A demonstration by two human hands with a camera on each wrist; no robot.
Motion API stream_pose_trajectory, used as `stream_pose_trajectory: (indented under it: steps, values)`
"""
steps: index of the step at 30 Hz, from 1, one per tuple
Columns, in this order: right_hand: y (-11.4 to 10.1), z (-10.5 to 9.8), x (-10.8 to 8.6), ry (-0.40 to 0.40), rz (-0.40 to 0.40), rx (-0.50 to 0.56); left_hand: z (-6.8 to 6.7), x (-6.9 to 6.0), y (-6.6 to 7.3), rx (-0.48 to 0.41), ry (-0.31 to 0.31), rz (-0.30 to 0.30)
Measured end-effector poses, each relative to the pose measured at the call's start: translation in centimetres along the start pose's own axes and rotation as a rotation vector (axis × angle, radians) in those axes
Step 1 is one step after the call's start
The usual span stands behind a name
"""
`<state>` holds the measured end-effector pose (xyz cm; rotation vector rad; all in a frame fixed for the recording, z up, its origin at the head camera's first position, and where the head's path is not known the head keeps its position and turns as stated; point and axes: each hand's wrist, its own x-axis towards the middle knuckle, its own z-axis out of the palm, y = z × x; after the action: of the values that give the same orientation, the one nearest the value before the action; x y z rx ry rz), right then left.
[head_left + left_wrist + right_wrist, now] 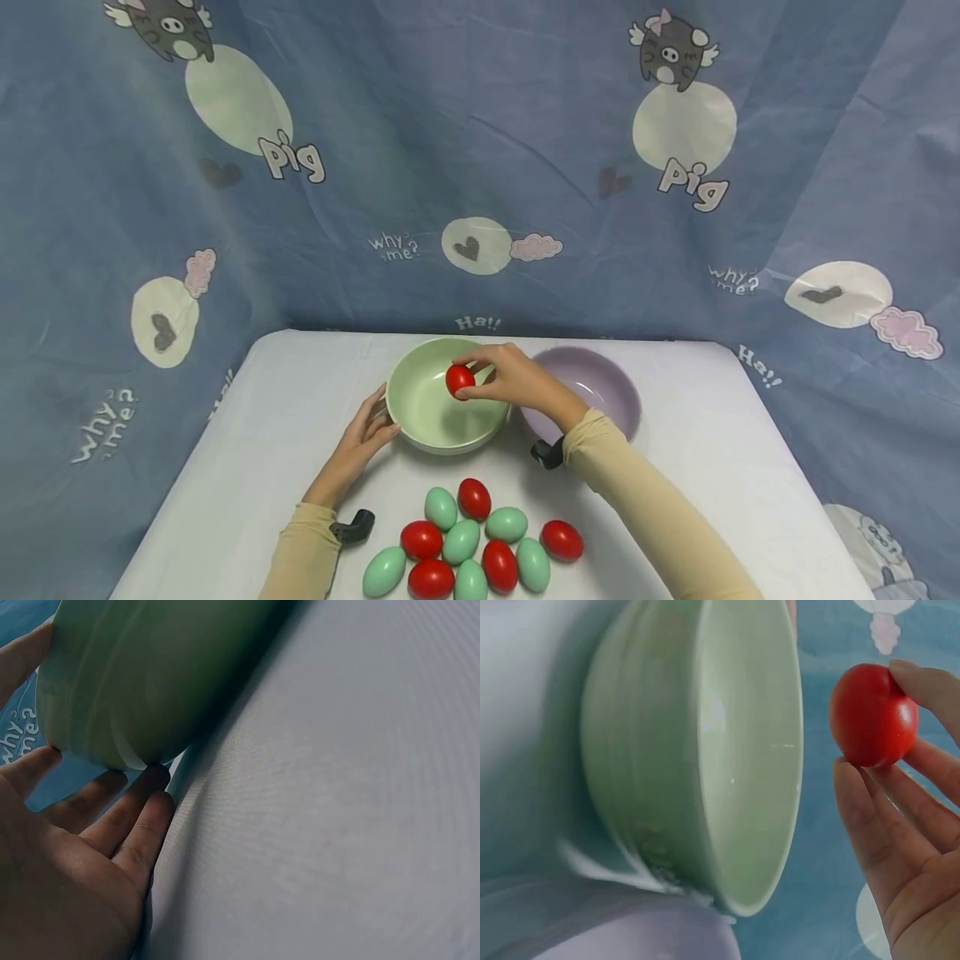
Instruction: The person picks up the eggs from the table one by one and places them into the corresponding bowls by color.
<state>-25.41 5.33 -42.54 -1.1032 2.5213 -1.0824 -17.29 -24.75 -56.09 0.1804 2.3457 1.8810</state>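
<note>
My right hand [512, 377] pinches a red egg [460, 381] between thumb and fingertips, above the light green bowl [427, 417]. In the right wrist view the red egg [871, 714] is held clear of the bowl's rim [799, 787]. Spread around the bowl's left side, my left hand [360, 446] touches its outer wall. The left wrist view shows its fingertips [154, 778] against the green bowl [150, 682], with the palm facing it. A purple bowl [618, 396] stands right of the green one, partly hidden by my right wrist.
Several red eggs [422, 540] and several mint green eggs [461, 542] lie grouped on the white table [247, 467] in front of the bowls. A blue printed cloth [420, 150] hangs behind the table's far edge.
</note>
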Motion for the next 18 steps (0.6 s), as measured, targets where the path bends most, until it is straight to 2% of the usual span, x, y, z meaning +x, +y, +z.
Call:
stream_pose_trajectory:
  steps: [8,14,18]
  values:
    - [0.5,0.9,3.6,-0.068,0.037,-0.041,0.0,0.1,-0.1,-0.003,-0.003,0.016]
    - [1.1,2.0,5.6,-0.102,0.036,-0.062,-0.1,0.2,-0.1,0.022,0.008,0.02]
    - [1.2,2.7,6.6,-0.133,0.051,-0.088,-0.1,0.2,-0.2,0.007,0.009,0.016]
